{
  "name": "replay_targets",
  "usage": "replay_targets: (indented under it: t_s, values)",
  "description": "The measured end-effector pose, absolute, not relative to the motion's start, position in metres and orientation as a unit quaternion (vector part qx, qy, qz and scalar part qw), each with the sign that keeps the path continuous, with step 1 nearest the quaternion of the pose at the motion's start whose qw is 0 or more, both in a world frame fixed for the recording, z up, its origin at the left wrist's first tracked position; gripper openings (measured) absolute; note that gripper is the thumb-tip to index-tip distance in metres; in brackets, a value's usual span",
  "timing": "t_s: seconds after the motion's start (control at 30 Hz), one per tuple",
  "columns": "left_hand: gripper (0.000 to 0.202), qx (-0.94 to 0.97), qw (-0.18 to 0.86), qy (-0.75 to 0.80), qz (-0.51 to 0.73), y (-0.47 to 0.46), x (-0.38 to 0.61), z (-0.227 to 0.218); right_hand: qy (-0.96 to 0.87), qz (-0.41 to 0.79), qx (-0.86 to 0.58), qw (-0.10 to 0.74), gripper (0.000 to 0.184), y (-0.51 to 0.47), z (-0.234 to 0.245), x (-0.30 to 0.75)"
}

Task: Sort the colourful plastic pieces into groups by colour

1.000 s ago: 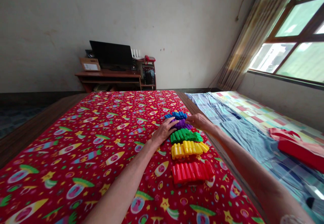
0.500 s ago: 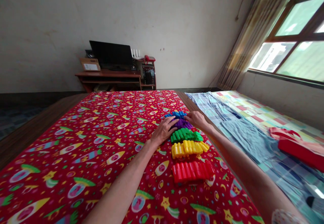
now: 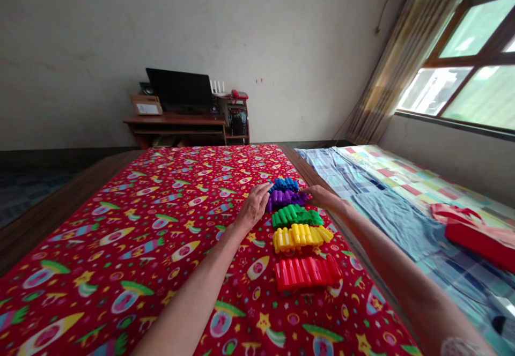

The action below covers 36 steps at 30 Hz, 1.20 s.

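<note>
Near red pieces [image 3: 308,273] and yellow pieces [image 3: 301,236] are glossy, smooth plastic — the far purple pieces [image 3: 284,199] probably too, though small. Matt printed cloth [image 3: 120,238] lies beneath — the far desk [image 3: 193,119] looks like smooth wood.

One head-worn camera looks forward (and down, from above).

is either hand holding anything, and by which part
It can't be told: the left hand and right hand are at opposite ends of the purple pieces.
</note>
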<state>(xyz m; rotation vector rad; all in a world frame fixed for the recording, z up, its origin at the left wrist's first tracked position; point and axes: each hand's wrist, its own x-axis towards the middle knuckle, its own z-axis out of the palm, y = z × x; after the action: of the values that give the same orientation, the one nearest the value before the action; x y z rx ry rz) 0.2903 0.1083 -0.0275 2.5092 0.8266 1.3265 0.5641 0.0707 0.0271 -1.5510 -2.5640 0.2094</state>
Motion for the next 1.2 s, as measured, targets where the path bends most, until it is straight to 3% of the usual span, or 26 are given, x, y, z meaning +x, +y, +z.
replay_targets:
  t_s: [0.3,0.53,1.0,1.2]
  values:
    - [0.034,0.853,0.092,0.258,0.443,0.114,0.269,-0.026,-0.841,0.074,-0.536,0.008,0.033,0.069,0.036,0.567]
    - [0.021,0.853,0.105,0.273,0.431,0.114,0.261,-0.026,-0.812,0.010,-0.582,-0.041,0.020,0.067,0.044,0.562]
    - [0.017,0.830,0.200,0.333,0.400,0.098,0.277,-0.020,-0.789,0.013,-0.614,-0.024,0.018,0.058,0.044,0.555]
    - [0.033,0.762,0.266,0.432,0.402,0.106,0.267,-0.012,-0.763,0.006,-0.646,0.024,0.022,0.057,0.052,0.550]
